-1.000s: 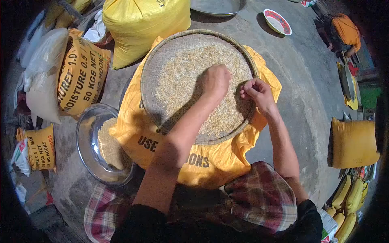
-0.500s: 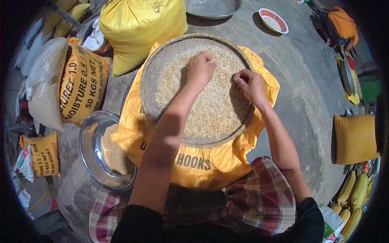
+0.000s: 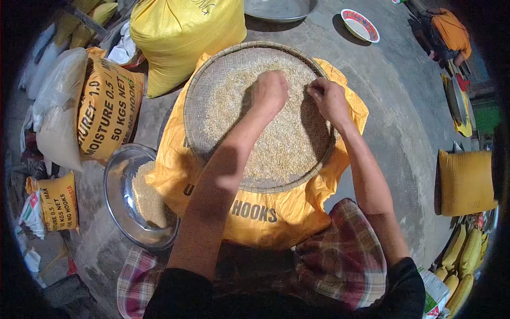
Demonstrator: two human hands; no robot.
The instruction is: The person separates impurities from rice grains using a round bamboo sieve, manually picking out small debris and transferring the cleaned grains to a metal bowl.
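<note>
A round woven winnowing tray [image 3: 217, 64] lies on an orange sack [image 3: 175, 170] in front of my knees. Pale, husk-like grain [image 3: 276, 149] is spread over most of its weave. My left hand [image 3: 270, 93] is over the upper middle of the grain, its fingers curled under and mostly hidden. Near the tray's right rim, my right hand [image 3: 329, 101] has thumb and fingertips pinched together above the grain. Anything between either hand's fingers is too small or too hidden to make out.
A metal basin [image 3: 114, 194] holding brown grain stands at the left. A full yellow sack [image 3: 186, 40] is beyond the tray, beside printed sacks [image 3: 111, 106]. Farther off are a patterned bowl [image 3: 361, 26], a wide metal pan [image 3: 281, 11] and a person in orange [image 3: 450, 32].
My left hand has shifted slightly right, its fingers curling further down toward the grain. My right hand has risen a little and stays pinched.
</note>
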